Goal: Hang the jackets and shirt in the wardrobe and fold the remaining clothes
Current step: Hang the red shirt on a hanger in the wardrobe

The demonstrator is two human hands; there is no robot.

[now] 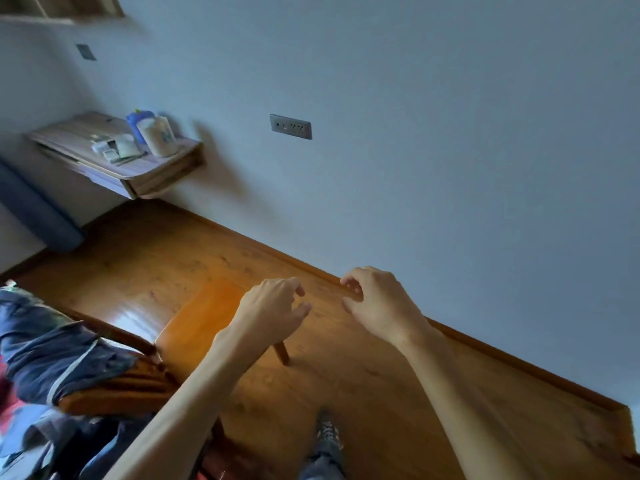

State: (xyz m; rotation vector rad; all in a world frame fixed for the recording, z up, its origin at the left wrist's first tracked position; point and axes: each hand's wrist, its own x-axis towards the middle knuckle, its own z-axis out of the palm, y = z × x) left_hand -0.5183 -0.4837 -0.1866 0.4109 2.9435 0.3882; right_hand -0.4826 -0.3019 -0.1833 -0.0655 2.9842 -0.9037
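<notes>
Head view, tilted: two bare hands hover over the wooden floor [173,244] near a pale wall. The left hand [273,306] and the right hand [377,303] are close together, fingers loosely curled, holding nothing. The clothes [31,434] lie heaped at lower left, draped over a wooden chair [201,320], apart from both hands. Topmost is a dark blue jacket [41,341] with a pale stripe. It looks soft, light and floppy, probably best lifted by the collar or shoulders. No wardrobe is in view.
</notes>
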